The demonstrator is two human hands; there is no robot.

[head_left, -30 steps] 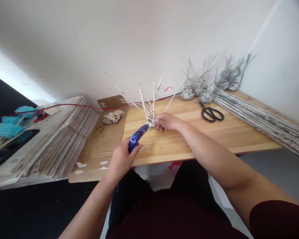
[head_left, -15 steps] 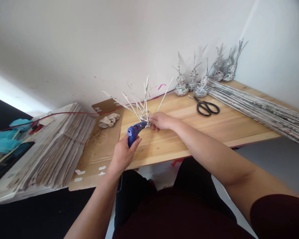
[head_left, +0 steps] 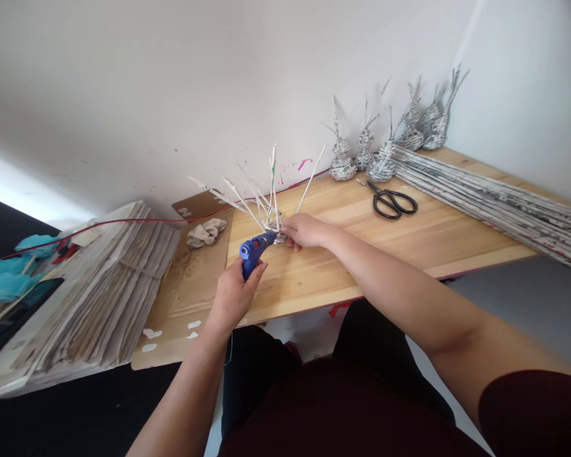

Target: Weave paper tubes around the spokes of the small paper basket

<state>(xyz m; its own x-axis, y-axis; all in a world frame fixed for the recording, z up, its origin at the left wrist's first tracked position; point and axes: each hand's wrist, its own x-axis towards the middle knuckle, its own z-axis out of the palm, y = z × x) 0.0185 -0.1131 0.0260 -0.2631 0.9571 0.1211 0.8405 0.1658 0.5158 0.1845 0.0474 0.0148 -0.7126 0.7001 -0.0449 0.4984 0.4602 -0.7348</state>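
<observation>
My left hand (head_left: 235,293) is wrapped round the handle of a blue glue gun (head_left: 253,251). The gun's nozzle meets the base of a small woven paper piece (head_left: 280,237), from which several rolled-paper sticks (head_left: 273,181) fan upward. At the right side of that base, my right hand (head_left: 304,230) is closed with its fingers pinched on the piece. Those fingers partly hide the woven base, and whether the nozzle actually touches it I cannot tell.
Black-handled scissors (head_left: 394,203) lie to the right. Several woven paper figures (head_left: 342,162) stand by the wall, near a bundle of long paper rolls (head_left: 495,197). Leftward are a crumpled cloth (head_left: 206,233), cardboard (head_left: 190,298), a newspaper stack (head_left: 109,285) and a red cord (head_left: 137,219).
The view has shifted slightly, so most things sit a little further left. Both hands, the glue gun and the woven piece keep nearly the same arrangement.
</observation>
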